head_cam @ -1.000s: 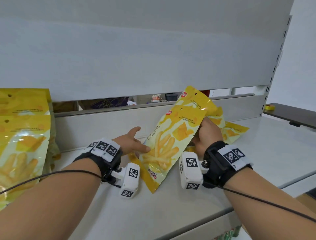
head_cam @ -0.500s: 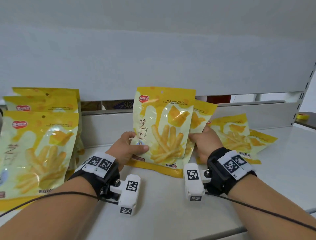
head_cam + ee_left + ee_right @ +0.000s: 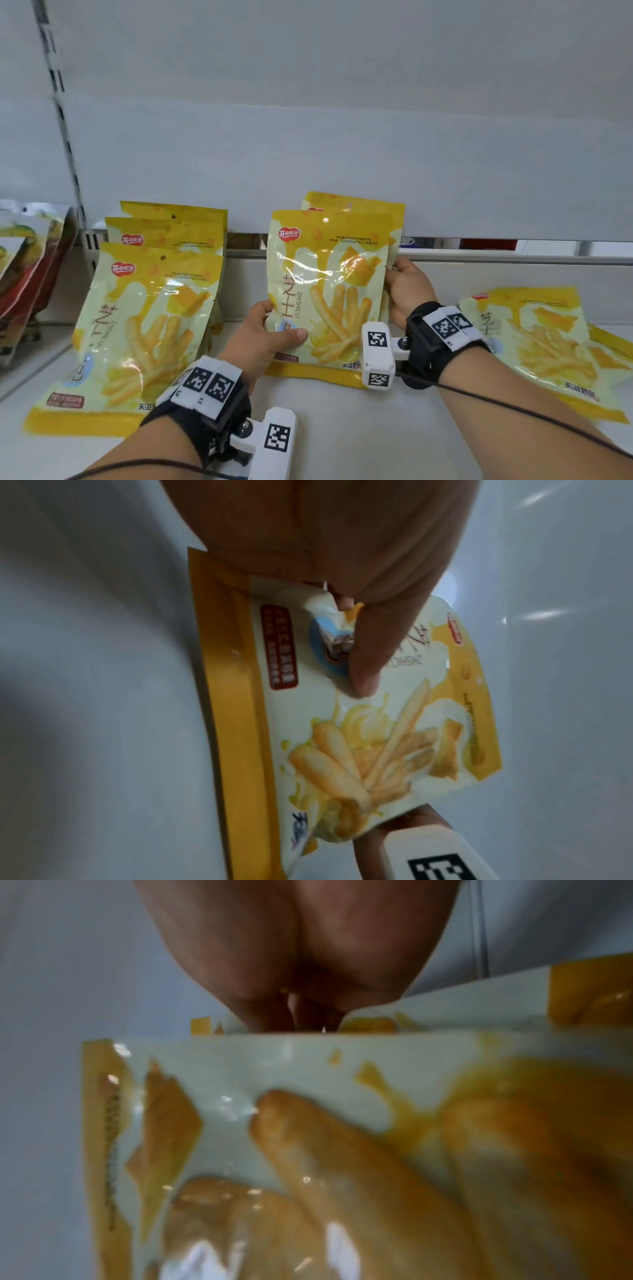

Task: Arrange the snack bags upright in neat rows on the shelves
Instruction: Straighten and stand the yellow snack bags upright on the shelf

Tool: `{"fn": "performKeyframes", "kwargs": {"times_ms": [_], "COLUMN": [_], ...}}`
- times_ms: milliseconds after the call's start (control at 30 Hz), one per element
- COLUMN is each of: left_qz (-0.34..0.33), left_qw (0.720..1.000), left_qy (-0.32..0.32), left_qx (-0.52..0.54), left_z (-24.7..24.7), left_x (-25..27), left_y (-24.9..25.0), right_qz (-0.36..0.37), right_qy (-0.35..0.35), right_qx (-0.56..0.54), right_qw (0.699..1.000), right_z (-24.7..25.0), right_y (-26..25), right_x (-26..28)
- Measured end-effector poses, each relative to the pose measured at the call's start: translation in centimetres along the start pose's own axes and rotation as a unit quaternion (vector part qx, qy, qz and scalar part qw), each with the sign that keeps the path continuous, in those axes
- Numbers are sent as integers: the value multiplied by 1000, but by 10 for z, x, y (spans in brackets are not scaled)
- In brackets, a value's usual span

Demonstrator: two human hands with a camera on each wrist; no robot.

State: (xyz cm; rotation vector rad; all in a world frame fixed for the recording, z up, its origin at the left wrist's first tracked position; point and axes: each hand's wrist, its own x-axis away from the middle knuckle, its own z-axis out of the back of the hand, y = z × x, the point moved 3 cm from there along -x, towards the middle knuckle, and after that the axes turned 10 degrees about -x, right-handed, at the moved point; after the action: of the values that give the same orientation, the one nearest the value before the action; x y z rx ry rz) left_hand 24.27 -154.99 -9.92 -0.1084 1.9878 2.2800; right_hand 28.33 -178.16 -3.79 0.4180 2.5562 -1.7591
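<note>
Two yellow snack bags printed with fries stand upright on the white shelf (image 3: 342, 428), one behind the other; the front bag (image 3: 329, 287) hides most of the rear bag (image 3: 356, 204). My left hand (image 3: 270, 332) pinches the front bag's lower left edge, thumb (image 3: 363, 666) across its face. My right hand (image 3: 404, 291) grips the bags' right edge, fingers hidden behind them; the right wrist view shows the front bag (image 3: 342, 1137) blurred and close. To the left a row of three like bags (image 3: 147, 329) leans upright.
Two more yellow bags (image 3: 548, 346) lie flat on the shelf at the right. Dark red and green bags (image 3: 24, 274) stand on the neighbouring shelf at far left. The white back panel (image 3: 342, 137) rises behind, with a slotted upright (image 3: 65, 130) on the left.
Both hands have turned the two bags from tilted to upright and carried them left toward the standing row. My view has swung left, and the flat bags now lie further right.
</note>
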Motion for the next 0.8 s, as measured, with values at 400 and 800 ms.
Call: {"fn": "performKeyframes", "kwargs": {"times_ms": [400,800], "left_qz": [55,33], "left_qw": [991,973], "left_qy": [35,120], "left_qx": [-114,-192], "left_z": [4,11], "left_x": [-8,-1], "left_y": [-4,10], "right_qz": [-64,-72], "right_qy": [-54,-8], "right_qx": [15,-18], "right_qw": [996,997], "right_z": [-23,2], "right_y": [30,22], "right_x": [-19,-5]}}
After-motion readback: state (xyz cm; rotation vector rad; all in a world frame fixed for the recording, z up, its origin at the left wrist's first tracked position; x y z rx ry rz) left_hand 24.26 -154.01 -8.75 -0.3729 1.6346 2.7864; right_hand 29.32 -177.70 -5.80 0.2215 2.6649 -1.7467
